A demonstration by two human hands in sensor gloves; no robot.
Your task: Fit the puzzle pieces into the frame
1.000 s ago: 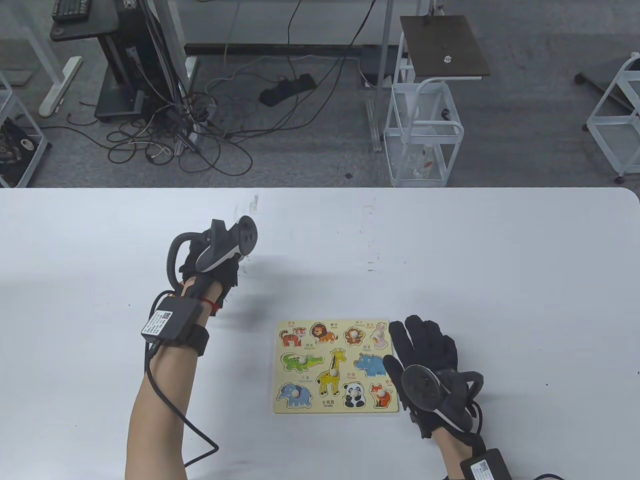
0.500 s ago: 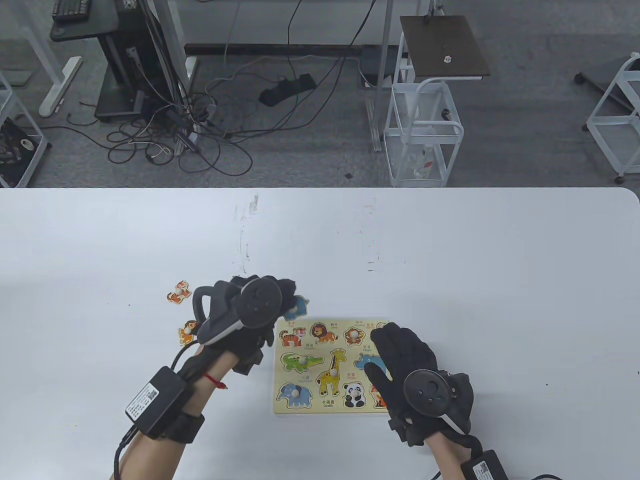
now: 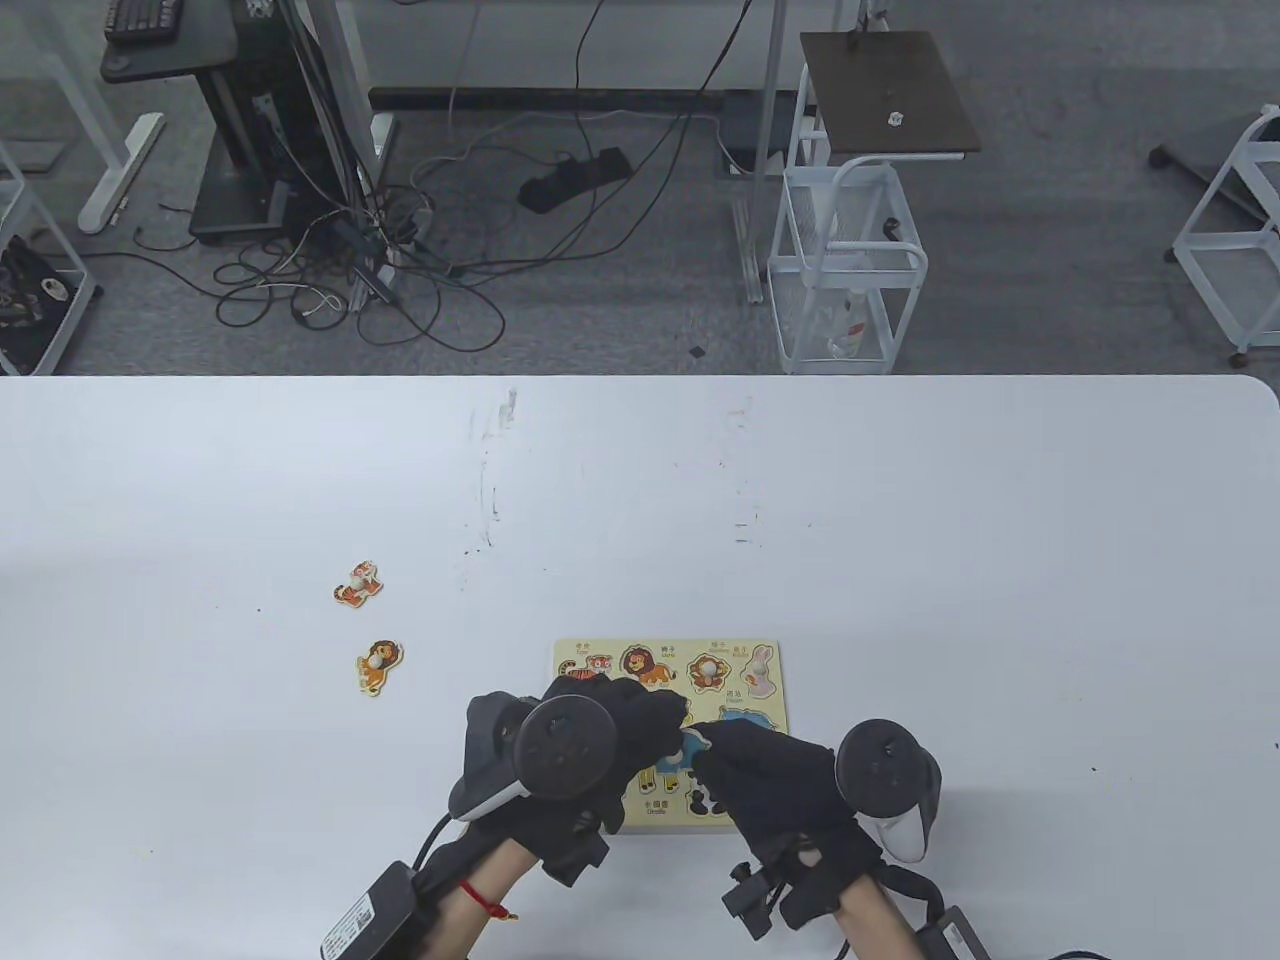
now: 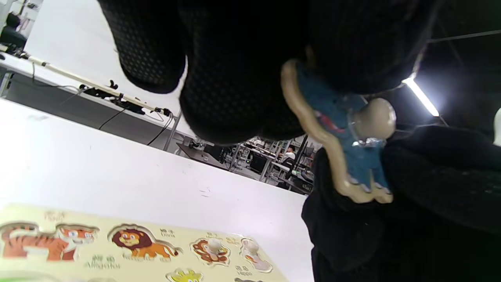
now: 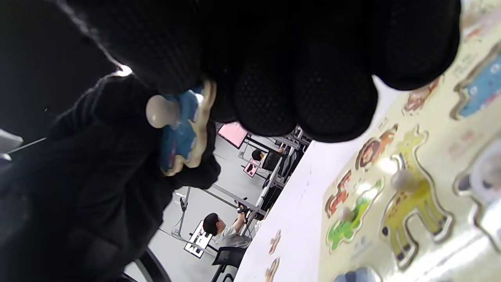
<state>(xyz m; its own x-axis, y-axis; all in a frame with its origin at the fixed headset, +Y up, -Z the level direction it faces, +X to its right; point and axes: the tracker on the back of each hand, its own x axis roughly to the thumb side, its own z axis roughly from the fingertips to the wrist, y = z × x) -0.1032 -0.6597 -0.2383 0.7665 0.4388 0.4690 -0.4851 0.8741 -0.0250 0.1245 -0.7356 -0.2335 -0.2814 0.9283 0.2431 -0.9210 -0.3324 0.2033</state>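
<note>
The wooden puzzle frame (image 3: 572,652) lies on the white table near the front edge, with several animal pieces seated in it. Both hands meet above its lower middle. My left hand (image 3: 662,725) grips a blue hippo piece (image 3: 692,745) with a round knob, and my right hand (image 3: 718,752) also holds its edge. The left wrist view shows the piece (image 4: 344,137) pinched under my left fingers (image 4: 235,78), the right glove against its lower side. The right wrist view shows it (image 5: 182,129) beneath my right fingers (image 5: 274,98). The printed hippo slot (image 5: 481,86) has no piece in it.
A loose tiger piece (image 3: 357,583) and a loose lion piece (image 3: 379,665) lie on the table left of the frame. The tiger and lion slots (image 4: 137,244) show only prints. The table's front edge is close behind the hands.
My left hand carried the blue piece from the frame's upper left to above its lower middle. My right hand lifted off the frame's right side and closed on the piece.
</note>
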